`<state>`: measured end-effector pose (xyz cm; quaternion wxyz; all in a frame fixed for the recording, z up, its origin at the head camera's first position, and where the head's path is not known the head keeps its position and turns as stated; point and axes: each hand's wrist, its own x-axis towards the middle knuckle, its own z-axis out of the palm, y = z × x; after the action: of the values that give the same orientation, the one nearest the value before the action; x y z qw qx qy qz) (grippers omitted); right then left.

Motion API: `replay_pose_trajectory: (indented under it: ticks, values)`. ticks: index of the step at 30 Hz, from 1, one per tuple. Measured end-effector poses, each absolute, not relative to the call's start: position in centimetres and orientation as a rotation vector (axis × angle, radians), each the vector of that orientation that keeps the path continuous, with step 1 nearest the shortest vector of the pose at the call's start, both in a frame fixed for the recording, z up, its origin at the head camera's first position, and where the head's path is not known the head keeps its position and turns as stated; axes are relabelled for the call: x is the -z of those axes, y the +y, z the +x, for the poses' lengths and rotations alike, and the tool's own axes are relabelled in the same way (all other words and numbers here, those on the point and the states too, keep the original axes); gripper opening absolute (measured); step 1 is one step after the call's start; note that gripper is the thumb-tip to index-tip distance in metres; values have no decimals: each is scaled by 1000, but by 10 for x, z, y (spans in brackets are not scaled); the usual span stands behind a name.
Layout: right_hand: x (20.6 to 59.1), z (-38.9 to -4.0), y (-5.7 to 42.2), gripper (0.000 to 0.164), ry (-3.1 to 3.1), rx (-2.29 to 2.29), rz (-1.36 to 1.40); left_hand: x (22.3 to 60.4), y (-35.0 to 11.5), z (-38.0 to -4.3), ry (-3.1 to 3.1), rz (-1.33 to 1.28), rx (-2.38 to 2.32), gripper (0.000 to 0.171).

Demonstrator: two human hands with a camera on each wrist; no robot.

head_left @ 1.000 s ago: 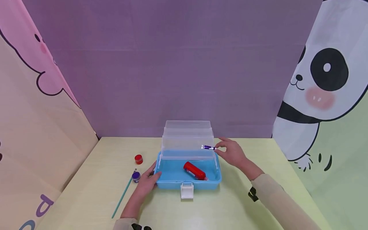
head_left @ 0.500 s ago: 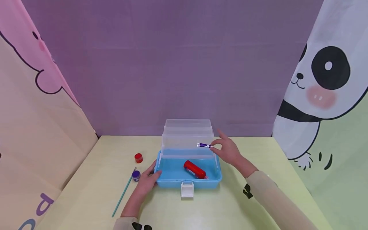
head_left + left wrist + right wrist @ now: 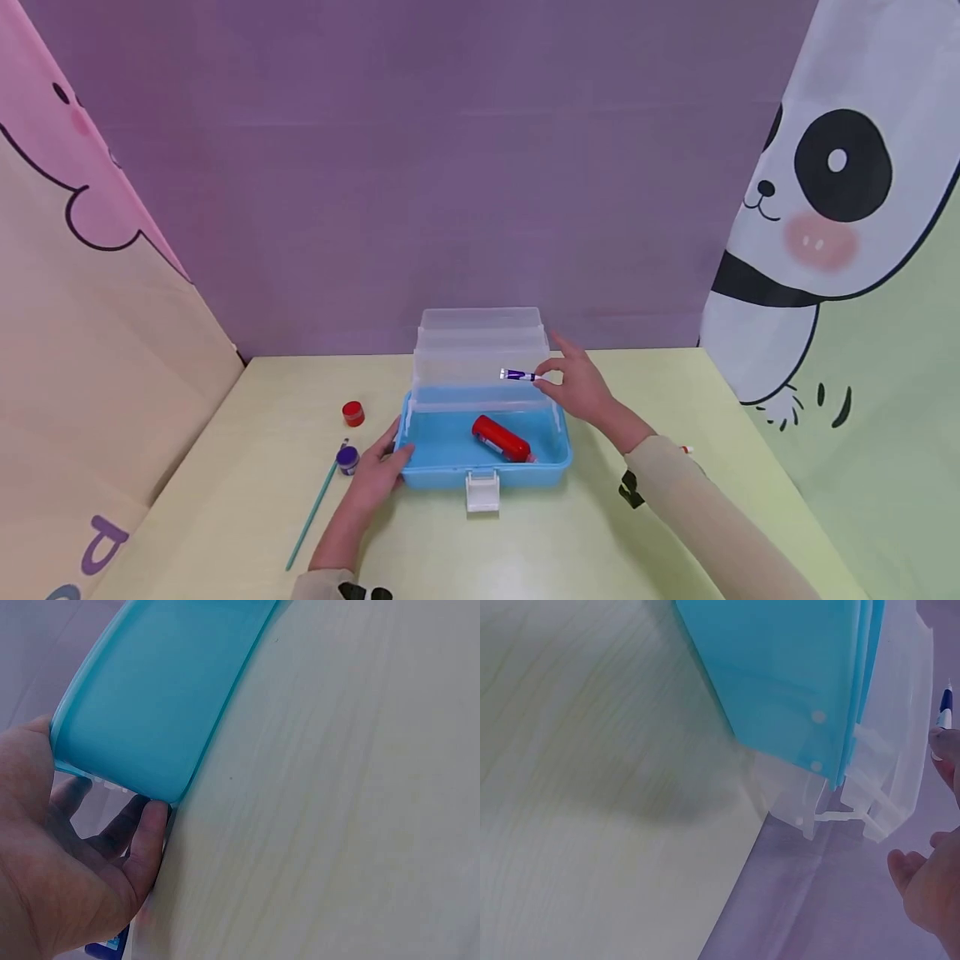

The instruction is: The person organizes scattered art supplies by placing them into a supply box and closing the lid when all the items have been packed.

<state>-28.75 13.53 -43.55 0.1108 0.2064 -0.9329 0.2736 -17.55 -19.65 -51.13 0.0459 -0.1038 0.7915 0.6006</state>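
Now the right fingers (image 3: 553, 364) have edged leftward, pinching an unplaced purple paint tube (image 3: 519, 376); below them, left fingers (image 3: 151, 829) grip the blue storage box (image 3: 531, 477).

From farther off, the head camera looks forward and down across the worktop (image 3: 450, 550), with the blue box (image 3: 525, 477) at six o'clock. Both closer wrist views share that box: left at eleven o'clock, right at one.
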Motion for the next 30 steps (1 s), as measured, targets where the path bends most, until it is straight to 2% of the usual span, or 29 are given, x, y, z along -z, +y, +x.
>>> replay_pose_trajectory:
  ticks: [19, 27, 30]
  values:
    - [429, -293, 131, 12, -2718, -799, 641, 505, -197, -172, 2406, -332, -1833, 68]
    - [426, -294, 139, 32, -2680, -856, 668, 510, -196, -174, 2411, -339, -1823, 67]
    - [422, -296, 148, 31, -2667, -901, 636, 510, -195, -176, 2410, -325, -1823, 67]
